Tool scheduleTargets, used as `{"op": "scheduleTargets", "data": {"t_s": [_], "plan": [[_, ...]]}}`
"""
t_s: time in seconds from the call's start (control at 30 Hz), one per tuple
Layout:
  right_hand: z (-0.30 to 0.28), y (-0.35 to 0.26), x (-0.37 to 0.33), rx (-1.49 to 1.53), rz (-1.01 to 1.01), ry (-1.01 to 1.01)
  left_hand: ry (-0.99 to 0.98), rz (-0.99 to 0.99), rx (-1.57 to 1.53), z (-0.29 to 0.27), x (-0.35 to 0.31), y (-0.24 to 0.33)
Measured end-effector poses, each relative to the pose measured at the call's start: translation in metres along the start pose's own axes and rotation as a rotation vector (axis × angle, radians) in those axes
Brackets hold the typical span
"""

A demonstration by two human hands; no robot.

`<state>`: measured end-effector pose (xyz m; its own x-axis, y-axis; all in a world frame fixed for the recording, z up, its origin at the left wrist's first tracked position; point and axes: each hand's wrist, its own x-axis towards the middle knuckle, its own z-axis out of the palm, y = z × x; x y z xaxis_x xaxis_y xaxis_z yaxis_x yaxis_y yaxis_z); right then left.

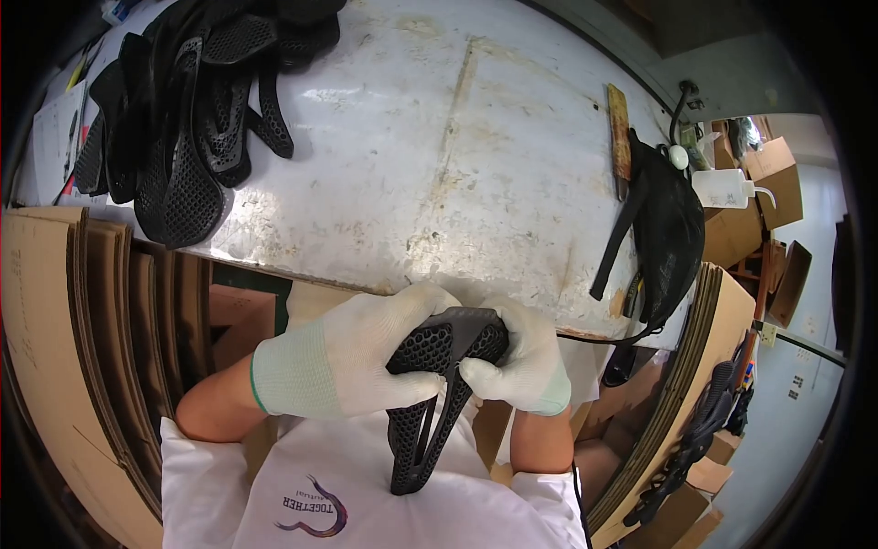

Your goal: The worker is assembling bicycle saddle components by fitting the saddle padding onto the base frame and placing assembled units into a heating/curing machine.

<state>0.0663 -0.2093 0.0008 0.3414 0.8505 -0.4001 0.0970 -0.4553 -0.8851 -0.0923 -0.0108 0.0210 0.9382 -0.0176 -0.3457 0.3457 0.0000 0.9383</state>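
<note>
A black bicycle saddle [423, 444] with honeycomb-like lattice padding and a long slot down its middle is held in front of my chest. Its narrow nose points down toward me, and its wide end is up near the table's front edge. My left hand [370, 343], in a white knit glove, grips the wide end from the left, thumb on the lattice. On the other side my gloved right hand [523, 357] holds it the same way, its thumb close to the slot. Both hands' fingers are partly hidden behind the saddle.
A pile of similar black lattice saddle pieces [187, 119] lies at the worn table's [384, 156] far left. At right are a black bag [672, 224], a stained wooden-looking strip [620, 137] and a white squeeze bottle [722, 189]. Cardboard sheets [55, 339] stand on both sides below the table.
</note>
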Motion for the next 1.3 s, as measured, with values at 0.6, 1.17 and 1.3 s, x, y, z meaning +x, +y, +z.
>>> {"op": "scheduleTargets", "data": {"t_s": [0.6, 1.17, 1.3], "plan": [[-0.002, 0.025, -0.005, 0.071, -0.088, -0.124, 0.009, -0.004, -0.049, -0.002, -0.001, -0.003], [0.017, 0.019, 0.003, 0.240, -0.185, 0.176, -0.020, -0.029, -0.066, -0.006, 0.002, -0.003], [0.017, 0.028, -0.001, 0.374, -0.172, 0.199, -0.034, 0.052, -0.022, -0.003, 0.001, 0.006]]}}
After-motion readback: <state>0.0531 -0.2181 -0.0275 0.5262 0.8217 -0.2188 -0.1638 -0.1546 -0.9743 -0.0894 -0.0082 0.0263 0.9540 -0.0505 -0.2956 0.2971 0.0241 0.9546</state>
